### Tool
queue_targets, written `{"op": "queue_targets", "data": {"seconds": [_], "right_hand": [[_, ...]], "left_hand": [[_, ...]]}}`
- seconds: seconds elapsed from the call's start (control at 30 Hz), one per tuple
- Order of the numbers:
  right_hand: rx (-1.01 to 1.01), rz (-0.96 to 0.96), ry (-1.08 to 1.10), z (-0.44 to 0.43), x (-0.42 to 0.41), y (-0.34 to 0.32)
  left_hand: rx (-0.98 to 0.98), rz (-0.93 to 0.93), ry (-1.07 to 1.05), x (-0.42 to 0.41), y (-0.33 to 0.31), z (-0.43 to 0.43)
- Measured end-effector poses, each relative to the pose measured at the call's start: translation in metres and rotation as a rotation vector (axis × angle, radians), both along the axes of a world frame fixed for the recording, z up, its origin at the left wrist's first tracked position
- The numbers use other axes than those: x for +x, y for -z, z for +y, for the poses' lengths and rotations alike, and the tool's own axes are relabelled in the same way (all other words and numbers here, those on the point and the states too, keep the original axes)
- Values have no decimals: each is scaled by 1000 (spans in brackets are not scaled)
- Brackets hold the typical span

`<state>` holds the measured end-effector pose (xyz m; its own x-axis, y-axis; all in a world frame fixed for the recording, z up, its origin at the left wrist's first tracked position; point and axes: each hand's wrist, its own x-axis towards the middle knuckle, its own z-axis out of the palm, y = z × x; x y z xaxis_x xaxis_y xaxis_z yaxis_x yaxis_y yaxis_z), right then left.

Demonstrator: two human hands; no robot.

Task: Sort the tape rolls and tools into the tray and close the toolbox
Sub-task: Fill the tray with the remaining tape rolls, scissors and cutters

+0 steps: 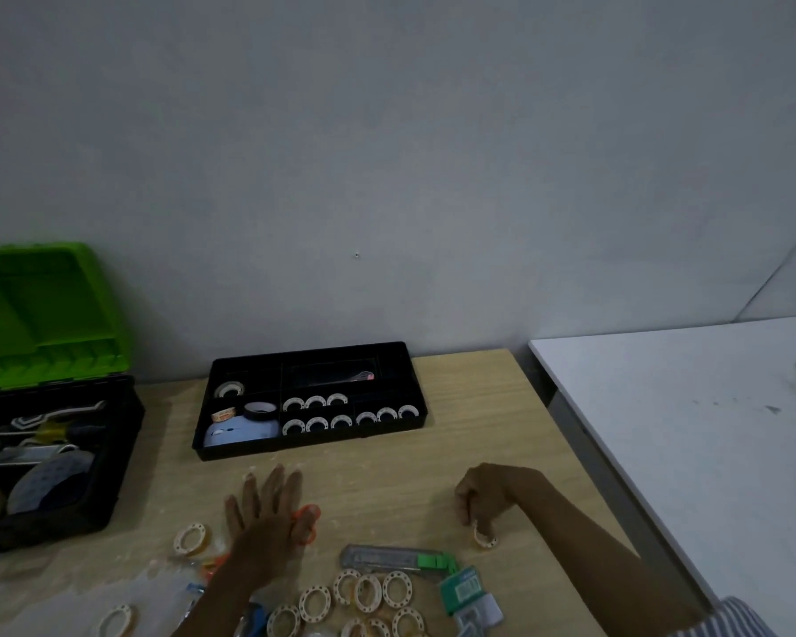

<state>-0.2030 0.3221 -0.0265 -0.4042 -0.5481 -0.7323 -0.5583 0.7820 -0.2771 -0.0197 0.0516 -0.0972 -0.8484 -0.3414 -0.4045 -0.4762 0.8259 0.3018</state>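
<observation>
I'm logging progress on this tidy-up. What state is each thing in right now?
Toolbox: open, lid up, tools inside.
Tray: out on the table, partly filled with rolls.
Left hand: fingers straight, over the scissors.
Right hand: pinches a roll.
Loose rolls: unsorted, on the table.
Cutter: lying flat, unsorted.

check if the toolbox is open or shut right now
Open: the toolbox has its green lid raised upright behind the black base, and the tools inside are in plain view.
</observation>
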Motion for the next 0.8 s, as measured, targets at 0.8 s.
{"op": "queue_targets", "data": {"seconds": [0.8], "right_hand": [[-145, 601, 379, -127, -45, 5]], "left_hand": [[-74, -46, 0, -3, 9, -2]]}}
